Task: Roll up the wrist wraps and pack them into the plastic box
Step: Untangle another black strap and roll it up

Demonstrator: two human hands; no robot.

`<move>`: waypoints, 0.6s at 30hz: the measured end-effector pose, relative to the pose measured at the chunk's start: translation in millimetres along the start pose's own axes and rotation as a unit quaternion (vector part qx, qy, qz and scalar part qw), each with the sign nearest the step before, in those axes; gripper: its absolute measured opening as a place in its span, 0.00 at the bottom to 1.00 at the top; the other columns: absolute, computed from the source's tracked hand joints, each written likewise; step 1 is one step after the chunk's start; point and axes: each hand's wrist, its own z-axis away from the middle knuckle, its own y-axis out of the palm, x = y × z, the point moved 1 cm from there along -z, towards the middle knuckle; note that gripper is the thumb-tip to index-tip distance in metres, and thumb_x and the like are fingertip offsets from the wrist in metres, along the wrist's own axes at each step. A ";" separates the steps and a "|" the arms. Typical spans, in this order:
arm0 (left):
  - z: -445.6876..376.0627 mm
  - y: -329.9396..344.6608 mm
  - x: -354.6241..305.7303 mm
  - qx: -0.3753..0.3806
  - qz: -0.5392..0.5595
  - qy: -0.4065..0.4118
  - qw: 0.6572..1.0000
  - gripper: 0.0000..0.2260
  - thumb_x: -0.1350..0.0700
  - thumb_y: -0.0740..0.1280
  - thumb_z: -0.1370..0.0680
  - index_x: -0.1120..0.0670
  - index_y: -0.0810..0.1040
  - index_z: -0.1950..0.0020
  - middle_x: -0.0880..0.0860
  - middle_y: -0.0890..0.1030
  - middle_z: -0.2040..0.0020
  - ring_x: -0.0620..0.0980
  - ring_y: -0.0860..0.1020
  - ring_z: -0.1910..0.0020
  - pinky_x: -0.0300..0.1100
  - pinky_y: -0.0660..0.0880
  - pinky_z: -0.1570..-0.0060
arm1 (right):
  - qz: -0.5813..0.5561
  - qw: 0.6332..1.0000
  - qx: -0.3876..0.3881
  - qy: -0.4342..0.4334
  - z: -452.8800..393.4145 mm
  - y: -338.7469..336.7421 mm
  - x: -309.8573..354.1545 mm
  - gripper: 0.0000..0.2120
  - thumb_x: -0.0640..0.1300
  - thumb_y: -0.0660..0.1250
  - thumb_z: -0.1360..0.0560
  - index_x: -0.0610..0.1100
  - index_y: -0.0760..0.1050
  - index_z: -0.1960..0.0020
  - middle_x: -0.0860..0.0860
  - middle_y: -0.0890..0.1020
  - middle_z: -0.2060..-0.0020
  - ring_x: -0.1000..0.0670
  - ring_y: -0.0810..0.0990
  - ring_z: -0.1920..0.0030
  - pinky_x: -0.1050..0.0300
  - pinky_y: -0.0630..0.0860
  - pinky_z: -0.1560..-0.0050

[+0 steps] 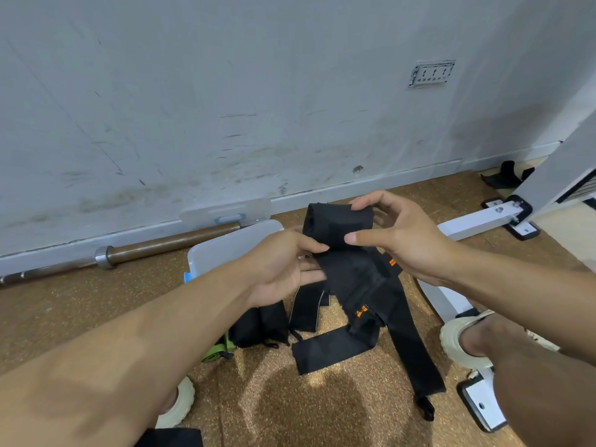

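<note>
The right hand (pixel 396 240) pinches a black wrist wrap roll (pixel 335 224) held up in the air. Its thumb sits on the near side of the roll and its fingers curl over the far side. The roll lies sideways, with its long way going from left to right. Its round open end faces left, a bit toward the camera.

The left hand (pixel 283 269) is just beside the roll, on its left. Its thumb presses on the wrap right under the roll, and its straight fingers lie flat under the loose cloth. So both hands hold the same wrap.

The loose tail of the wrap (pixel 358 282) hangs down from the roll, between the two hands, and slants toward the floor. It has a small orange mark near its lower end.

Under the hands, more black wraps (pixel 325 353) lie spread on the brown floor. One long black strap (pixel 416 350) runs down and to the right, with a small loop at its end. A green strap (pixel 216 353) peeks out below the left arm.

Behind the left hand sits the clear plastic box (pixel 225 246), with its lid (pixel 225 211) leaning on the wall. A barbell (pixel 129 250) lies along the wall, to the left of the box. A white metal frame (pixel 477 221) stands to the right of the right hand. A foot in a pale shoe (pixel 458 340) is below the right arm.
</note>
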 end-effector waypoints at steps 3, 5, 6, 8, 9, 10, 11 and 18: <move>1.3 0.1 -3.2 0.016 0.023 -0.005 1.000 0.14 0.69 0.65 0.23 0.59 0.79 0.39 0.58 0.84 0.43 0.58 0.84 0.48 0.53 0.82 0.43 | 0.122 0.991 -0.002 -0.050 -0.9 -4.2 -2.7 0.19 0.32 0.82 0.34 0.50 0.80 0.53 0.53 0.84 0.43 0.50 0.83 0.41 0.49 0.82 0.44; 3.2 1.6 -4.2 0.021 0.010 0.005 1.000 0.13 0.61 0.71 0.24 0.56 0.81 0.40 0.55 0.85 0.47 0.58 0.84 0.46 0.56 0.80 0.39 | 0.128 0.990 -0.001 -0.057 -0.2 -4.7 -3.4 0.20 0.33 0.82 0.35 0.51 0.80 0.51 0.52 0.83 0.41 0.51 0.82 0.40 0.51 0.81 0.43; 3.8 2.0 -4.0 0.017 0.002 0.012 1.000 0.14 0.57 0.71 0.24 0.56 0.81 0.38 0.53 0.86 0.49 0.57 0.84 0.45 0.57 0.80 0.39 | 0.122 0.991 0.004 -0.056 0.9 -3.7 -2.4 0.22 0.33 0.82 0.35 0.51 0.80 0.47 0.53 0.83 0.41 0.52 0.82 0.39 0.54 0.82 0.43; 3.6 2.2 -3.1 0.004 -0.016 0.031 0.999 0.16 0.56 0.71 0.22 0.55 0.80 0.34 0.52 0.86 0.48 0.55 0.84 0.45 0.57 0.80 0.40 | 0.118 0.992 0.012 -0.050 2.0 -1.5 -0.5 0.28 0.34 0.81 0.33 0.50 0.78 0.37 0.54 0.82 0.38 0.57 0.81 0.37 0.60 0.80 0.43; 3.2 2.1 -2.9 -0.001 -0.025 0.040 0.999 0.17 0.57 0.71 0.22 0.55 0.78 0.32 0.52 0.86 0.44 0.55 0.84 0.44 0.57 0.81 0.41 | 0.111 0.993 0.017 -0.035 2.0 0.0 -0.1 0.32 0.36 0.81 0.32 0.50 0.75 0.32 0.55 0.80 0.35 0.60 0.79 0.35 0.62 0.80 0.43; 2.8 1.4 -3.0 -0.006 -0.032 0.046 0.998 0.20 0.59 0.72 0.22 0.54 0.76 0.31 0.53 0.84 0.40 0.56 0.84 0.42 0.56 0.81 0.41 | 0.086 0.996 0.026 -0.008 2.3 1.8 1.3 0.35 0.40 0.80 0.31 0.51 0.72 0.27 0.56 0.78 0.32 0.61 0.78 0.34 0.61 0.80 0.41; 2.6 0.4 -3.4 -0.011 -0.037 0.051 0.998 0.22 0.62 0.72 0.23 0.53 0.75 0.29 0.54 0.83 0.37 0.56 0.83 0.41 0.56 0.81 0.42 | 0.045 0.998 0.035 0.032 1.8 2.5 1.0 0.37 0.45 0.79 0.31 0.52 0.69 0.25 0.56 0.76 0.30 0.59 0.78 0.33 0.58 0.81 0.40; 4.4 -0.5 -2.3 -0.008 -0.127 0.127 0.984 0.32 0.76 0.70 0.27 0.47 0.75 0.30 0.52 0.77 0.31 0.54 0.82 0.39 0.48 0.83 0.48 | -0.081 0.967 0.135 0.200 1.6 1.1 -3.0 0.22 0.50 0.67 0.22 0.45 0.76 0.30 0.43 0.84 0.39 0.42 0.84 0.39 0.44 0.81 0.39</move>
